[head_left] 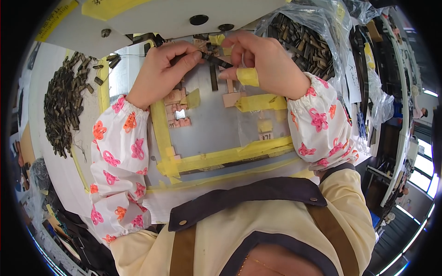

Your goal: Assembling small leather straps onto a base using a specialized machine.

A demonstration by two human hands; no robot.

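Cream garment (225, 225): seen nearest the camera, at the near side of the grey plate (209, 133); a dark flap (248, 198) is worn across it.
Grey plate: taken as landmark; bordered with yellow tape (230, 156).
Dark strip (215, 60): held aslant over the far part of the grey plate.
Left hand (168, 66): closed in a pinch over the plate's far left; the strip's left end is gripped between thumb and forefinger.
Right hand (269, 64): half curled over the plate's far right; forefinger and yellow-wrapped thumb parted; whether the strip's right end is gripped cannot be told.
Second strip (213, 78): seen on the plate, just nearside of the held one.
Pink blocks (179, 120): set along the plate's left part.
Short dark pieces (64, 106): heaped left of the plate.
Clear bag (338, 30): placed right of the plate's far end; filled with dark pieces.
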